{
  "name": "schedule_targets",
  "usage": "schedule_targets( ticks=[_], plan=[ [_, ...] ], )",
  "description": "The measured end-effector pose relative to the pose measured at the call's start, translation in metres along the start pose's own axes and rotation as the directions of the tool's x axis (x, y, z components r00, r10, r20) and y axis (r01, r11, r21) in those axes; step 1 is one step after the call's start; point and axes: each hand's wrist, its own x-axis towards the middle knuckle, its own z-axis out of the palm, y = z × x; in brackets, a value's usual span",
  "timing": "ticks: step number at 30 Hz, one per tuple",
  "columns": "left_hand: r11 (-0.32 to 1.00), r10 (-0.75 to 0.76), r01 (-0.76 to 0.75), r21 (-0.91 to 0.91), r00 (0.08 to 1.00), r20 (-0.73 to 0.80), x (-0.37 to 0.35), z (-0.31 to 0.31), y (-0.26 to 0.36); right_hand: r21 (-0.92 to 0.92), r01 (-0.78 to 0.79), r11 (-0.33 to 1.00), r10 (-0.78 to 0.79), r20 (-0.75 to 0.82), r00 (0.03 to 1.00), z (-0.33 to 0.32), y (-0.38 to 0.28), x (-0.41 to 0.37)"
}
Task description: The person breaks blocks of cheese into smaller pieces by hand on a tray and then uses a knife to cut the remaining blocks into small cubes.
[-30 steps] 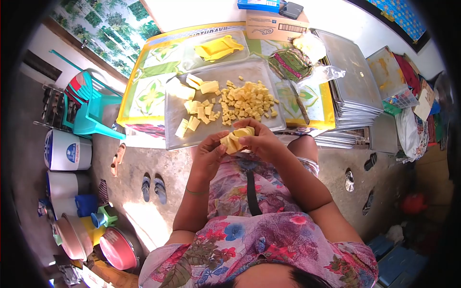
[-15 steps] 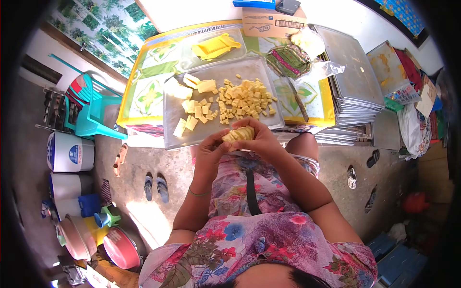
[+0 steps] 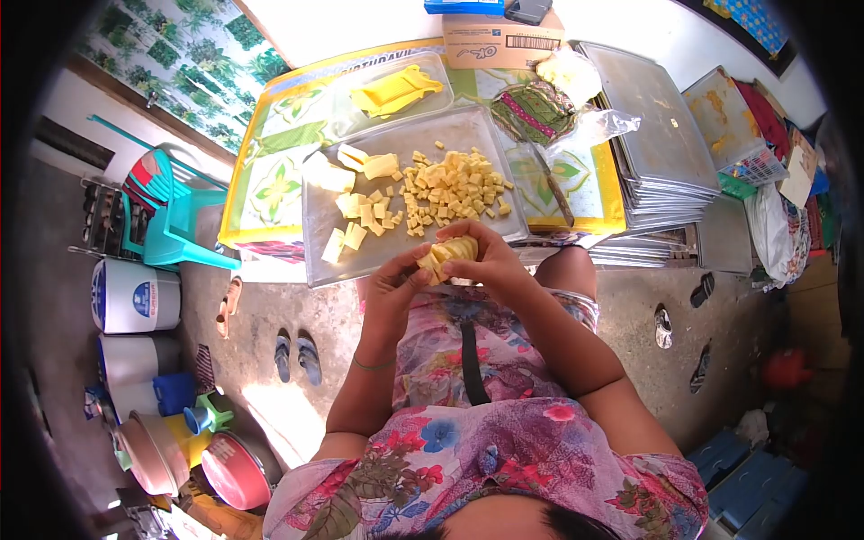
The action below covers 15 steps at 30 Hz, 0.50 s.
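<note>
My left hand [image 3: 398,281] and my right hand [image 3: 489,263] are both closed around a pale yellow block of cheese [image 3: 447,256], cut into slices. They hold it over my lap, just in front of the near edge of a metal tray [image 3: 450,130]. A pile of small cheese cubes [image 3: 457,189] covers the tray's right half. Larger cheese chunks [image 3: 382,167] and short sticks lie on its left side. To the right of the tray, a knife [image 3: 554,186] rests on the tablecloth. The fingers partly hide the block.
Behind the tray stands a clear container [image 3: 342,110] with yellow sheets [image 3: 396,90]. A cardboard box [image 3: 486,56], a patterned cloth [image 3: 533,112] and stacked metal trays [image 3: 643,117] occupy the back and right. A teal chair [image 3: 180,225] and slippers [image 3: 308,358] are at floor left.
The view has shifted slightly, so the table appears a little further left. Both hands still hold the cheese, and its slices look a bit more spread.
</note>
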Motion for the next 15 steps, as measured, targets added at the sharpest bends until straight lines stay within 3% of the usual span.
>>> schedule_targets(
  ticks=[5, 15],
  plan=[
    [0.992, 0.045, -0.046, 0.114, 0.999, 0.011, -0.005, -0.002, 0.002, -0.070, -0.007, 0.998, 0.005, -0.030, 1.000, 0.007, 0.001, 0.004],
    [0.999, 0.018, -0.017, 0.045, 1.000, -0.020, -0.010, -0.012, 0.005, -0.112, -0.034, 0.993, 0.029, -0.040, 0.999, 0.017, 0.006, 0.010]
  ],
)
